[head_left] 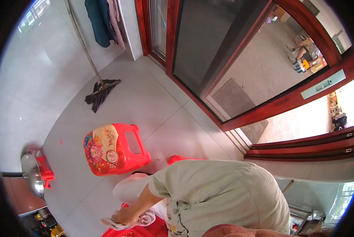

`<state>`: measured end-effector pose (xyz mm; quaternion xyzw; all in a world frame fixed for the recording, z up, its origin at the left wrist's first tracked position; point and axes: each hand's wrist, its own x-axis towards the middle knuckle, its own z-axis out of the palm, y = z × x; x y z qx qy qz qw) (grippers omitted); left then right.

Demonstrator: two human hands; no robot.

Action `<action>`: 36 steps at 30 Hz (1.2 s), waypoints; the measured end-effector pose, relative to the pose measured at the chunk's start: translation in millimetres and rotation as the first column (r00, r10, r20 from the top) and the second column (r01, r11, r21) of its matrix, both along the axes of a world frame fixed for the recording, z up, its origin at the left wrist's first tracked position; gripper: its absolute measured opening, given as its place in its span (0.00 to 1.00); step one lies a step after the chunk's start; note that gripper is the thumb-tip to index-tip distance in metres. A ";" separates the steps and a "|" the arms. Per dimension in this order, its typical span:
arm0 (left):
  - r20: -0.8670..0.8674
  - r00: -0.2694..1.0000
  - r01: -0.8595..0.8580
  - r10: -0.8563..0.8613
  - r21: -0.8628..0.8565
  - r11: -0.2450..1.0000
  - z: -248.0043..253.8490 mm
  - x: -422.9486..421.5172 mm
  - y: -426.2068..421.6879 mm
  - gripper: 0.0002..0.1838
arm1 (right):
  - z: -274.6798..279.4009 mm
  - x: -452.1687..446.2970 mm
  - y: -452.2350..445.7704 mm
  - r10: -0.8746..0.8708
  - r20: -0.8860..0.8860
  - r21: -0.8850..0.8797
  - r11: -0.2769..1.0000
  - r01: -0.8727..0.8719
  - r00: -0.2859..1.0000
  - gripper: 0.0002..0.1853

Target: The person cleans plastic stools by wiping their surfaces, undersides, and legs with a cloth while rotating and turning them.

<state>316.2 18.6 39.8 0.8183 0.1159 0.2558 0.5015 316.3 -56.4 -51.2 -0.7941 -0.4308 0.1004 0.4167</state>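
Note:
At the bottom of the head view, my right hand (125,217) reaches out from a short pale-green sleeve. Its fingers are closed on a pale, bunched cloth (147,218). The cloth lies against a bright red surface (139,232), only partly visible, so I cannot tell what object it belongs to. My left hand does not show. Beyond my forearm stands a red plastic stool (115,150) with a flower print on its top, a short distance from the hand.
A mop (102,93) leans by the white wall. At left, a metal lid or basin (32,174) rests against a small red stool (46,172). A red-framed sliding door (240,122) opens onto a yard, where a person (303,53) sits. Clothes (100,23) hang at the top.

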 end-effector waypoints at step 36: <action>0.236 0.738 -0.551 0.632 -0.329 0.767 40.7 -284.1 63.6 0.37 | 55.5 0.0 -33.8 0.057 -0.033 -0.070 0.996 -0.059 0.998 0.37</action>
